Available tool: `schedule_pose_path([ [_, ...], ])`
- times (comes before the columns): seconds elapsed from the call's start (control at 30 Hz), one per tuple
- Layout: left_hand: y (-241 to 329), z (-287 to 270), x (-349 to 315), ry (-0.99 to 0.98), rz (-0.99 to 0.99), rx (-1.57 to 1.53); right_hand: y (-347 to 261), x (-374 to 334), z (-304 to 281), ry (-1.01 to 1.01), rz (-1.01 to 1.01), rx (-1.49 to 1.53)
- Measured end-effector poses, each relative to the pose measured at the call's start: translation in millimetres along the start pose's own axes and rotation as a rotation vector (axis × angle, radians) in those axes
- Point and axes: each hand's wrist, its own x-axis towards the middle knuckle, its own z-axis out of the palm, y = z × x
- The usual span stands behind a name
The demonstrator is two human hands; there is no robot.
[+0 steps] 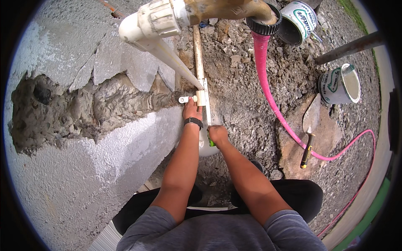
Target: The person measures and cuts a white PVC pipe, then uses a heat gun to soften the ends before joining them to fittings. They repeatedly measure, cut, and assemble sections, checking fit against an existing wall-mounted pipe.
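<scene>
My left hand, with a dark band at the wrist, reaches to the pipework beside the wall. Its fingers hold a small white pipe fitting, next to a cream pipe coupling; part of the grip is hidden. My right hand is a closed fist around the green handle of a long, narrow tool that looks like a hacksaw. Its pale straight bar runs away from me alongside the coupling. A thin pale pipe continues beyond it. Below my hands lies a larger whitish pipe, partly covered.
A thick white pipe elbow overhangs the work. On the left, the grey wall has a broken-out channel. To the right are a pink hose, a trowel on a stone slab, two paint buckets and a rusty pole.
</scene>
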Motion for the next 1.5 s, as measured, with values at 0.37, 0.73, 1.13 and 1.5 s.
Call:
schedule_pose_path([
  [0.37,2.3,2.9,-2.3,0.014,-0.021,-0.013,2.3,2.4,1.7,-0.019,0.027,-0.011],
  [0.73,-2.6,-1.4,3.1,0.023,-0.006,0.020,2.5,2.3,1.5,-0.011,0.041,-0.004],
  [1.13,-2.8,-3.7,5.4,0.011,-0.002,0.018,1.2,0.7,-0.2,-0.023,0.009,0.003],
  [1.5,-3.1,-4.6,5.2,-0.014,0.010,-0.002,-0.6,1.0,-0.7,-0.032,0.026,-0.015],
])
